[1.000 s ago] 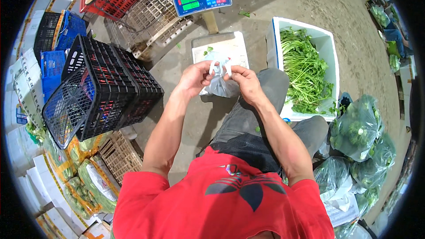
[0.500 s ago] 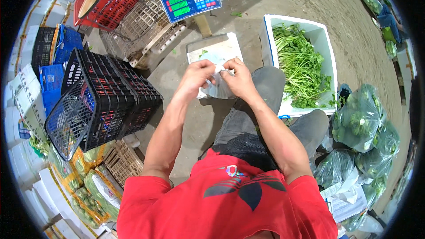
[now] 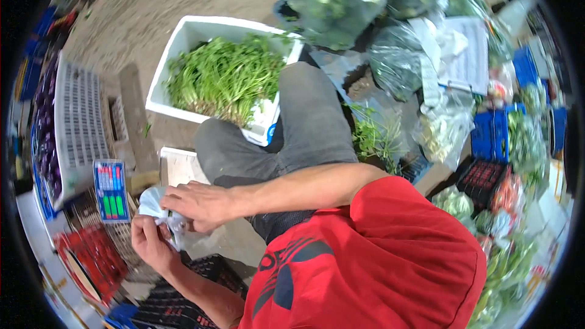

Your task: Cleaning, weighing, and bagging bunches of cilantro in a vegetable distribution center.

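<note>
A thin whitish plastic bag (image 3: pixel 177 225) is gathered between my two hands at the left of the view. My left hand (image 3: pixel 153 240) is closed on it with bent fingers. My right hand (image 3: pixel 201 205) grips the bag from the other side, its back turned up. A light-blue part of the bag shows beyond the fingers; what it contains, if anything, cannot be made out. Beside the hands is a weighing scale with a pale platform (image 3: pixel 178 167) and a blue display panel (image 3: pixel 112 190).
A white foam box (image 3: pixel 167 100) of leafy green stalks (image 3: pixel 228 76) stands beyond my knees. Bagged greens (image 3: pixel 335 3) and a clipboard with papers (image 3: pixel 466 52) lie at the upper right. Red (image 3: pixel 91 262) and black (image 3: pixel 177 304) baskets sit at the lower left.
The whole view has swung to the right, so the hands, scale and baskets now appear at the left. Both hands still hold the plastic bag.
</note>
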Demonstrator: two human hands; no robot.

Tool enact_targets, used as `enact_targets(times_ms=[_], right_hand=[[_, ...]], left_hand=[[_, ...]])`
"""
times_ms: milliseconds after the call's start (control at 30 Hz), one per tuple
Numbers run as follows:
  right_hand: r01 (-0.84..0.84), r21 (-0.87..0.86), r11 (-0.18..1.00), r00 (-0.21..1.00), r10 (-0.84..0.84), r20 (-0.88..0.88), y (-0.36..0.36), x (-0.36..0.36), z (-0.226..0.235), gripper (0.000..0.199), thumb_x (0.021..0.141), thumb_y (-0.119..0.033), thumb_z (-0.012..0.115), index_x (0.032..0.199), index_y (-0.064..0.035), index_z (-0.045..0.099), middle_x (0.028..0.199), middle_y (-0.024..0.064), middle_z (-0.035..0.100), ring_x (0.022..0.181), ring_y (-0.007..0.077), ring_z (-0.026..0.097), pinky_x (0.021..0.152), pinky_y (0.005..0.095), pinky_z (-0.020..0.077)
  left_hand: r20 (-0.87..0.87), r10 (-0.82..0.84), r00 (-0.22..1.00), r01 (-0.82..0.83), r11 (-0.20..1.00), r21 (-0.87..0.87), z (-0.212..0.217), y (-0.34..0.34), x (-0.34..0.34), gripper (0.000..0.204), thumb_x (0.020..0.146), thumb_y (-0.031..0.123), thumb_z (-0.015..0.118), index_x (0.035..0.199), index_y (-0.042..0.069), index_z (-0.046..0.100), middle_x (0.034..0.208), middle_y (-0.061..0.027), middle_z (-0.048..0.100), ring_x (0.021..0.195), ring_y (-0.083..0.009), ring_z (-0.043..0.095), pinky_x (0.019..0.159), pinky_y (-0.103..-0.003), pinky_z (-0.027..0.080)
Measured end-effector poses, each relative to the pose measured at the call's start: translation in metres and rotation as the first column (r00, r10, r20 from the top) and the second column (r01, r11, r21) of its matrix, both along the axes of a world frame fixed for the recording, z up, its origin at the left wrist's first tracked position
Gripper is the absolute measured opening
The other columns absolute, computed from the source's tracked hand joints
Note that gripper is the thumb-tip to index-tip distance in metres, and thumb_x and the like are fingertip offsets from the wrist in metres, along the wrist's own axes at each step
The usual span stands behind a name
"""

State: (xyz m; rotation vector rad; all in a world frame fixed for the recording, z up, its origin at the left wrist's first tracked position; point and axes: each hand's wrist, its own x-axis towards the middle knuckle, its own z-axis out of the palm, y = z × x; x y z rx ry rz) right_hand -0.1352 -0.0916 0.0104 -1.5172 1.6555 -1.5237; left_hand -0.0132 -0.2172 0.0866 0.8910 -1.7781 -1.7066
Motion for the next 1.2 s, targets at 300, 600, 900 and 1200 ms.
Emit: enact_targets(times_ms=[300, 600, 900, 1200], right_hand=[[0.525, -0.179, 0.832, 0.851, -0.514, 0.109, 0.149, -0.07, 0.04, 0.031, 0.081, -0.011, 0.07, 0.109, -0.0027, 0.061, 0.099, 0.0164, 0.067, 0.092, 0.0386, 0.066, 0.083, 0.0475, 0.0531], [0.931, -0.077, 0.358, 0.363, -0.929, 0.076, 0.36, -0.153, -0.009, 0.028, 0.081, -0.004, 0.065, 0.109, -0.0026, 0.066, 0.096, 0.0196, 0.069, 0.087, 0.0381, 0.069, 0.075, 0.0401, 0.0535], [0.809, 0.554, 0.197, 0.204, -0.978, 0.05, 0.455, -0.124, -0.167, 0.029, 0.092, -0.008, 0.068, 0.119, -0.002, 0.059, 0.102, 0.0142, 0.069, 0.089, 0.0205, 0.065, 0.083, 0.0343, 0.0508], [0.95, 0.201, -0.239, -0.165, -0.93, -0.327, 0.55, -0.174, -0.118, 0.042, 0.085, -0.014, 0.071, 0.125, -0.0018, 0.062, 0.12, 0.0176, 0.065, 0.115, 0.0349, 0.06, 0.102, 0.044, 0.0455]], left_hand=[[-0.209, -0.628, 0.75, 0.575, 0.774, -0.266, 0.073, 0.144, -0.132, 0.031, 0.1, 0.02, 0.065, 0.079, 0.005, 0.047, 0.084, -0.0066, 0.048, 0.064, -0.0112, 0.044, 0.053, -0.022, 0.036], [-0.131, -0.787, 0.603, 0.788, 0.613, -0.055, 0.021, 0.235, -0.238, 0.028, 0.096, 0.005, 0.06, 0.124, -0.001, 0.061, 0.125, -0.0121, 0.064, 0.1, -0.0183, 0.065, 0.078, -0.028, 0.051], [0.111, -0.887, 0.449, 0.867, 0.462, 0.186, -0.048, 0.284, -0.266, 0.021, 0.1, 0.008, 0.064, 0.12, 0.002, 0.064, 0.115, -0.0027, 0.067, 0.098, -0.0103, 0.064, 0.079, -0.025, 0.049], [0.132, -0.878, 0.46, 0.837, 0.479, 0.264, -0.071, 0.298, -0.273, 0.019, 0.101, 0.009, 0.063, 0.119, 0.002, 0.064, 0.111, -0.0028, 0.068, 0.094, -0.0108, 0.064, 0.078, -0.025, 0.049]])
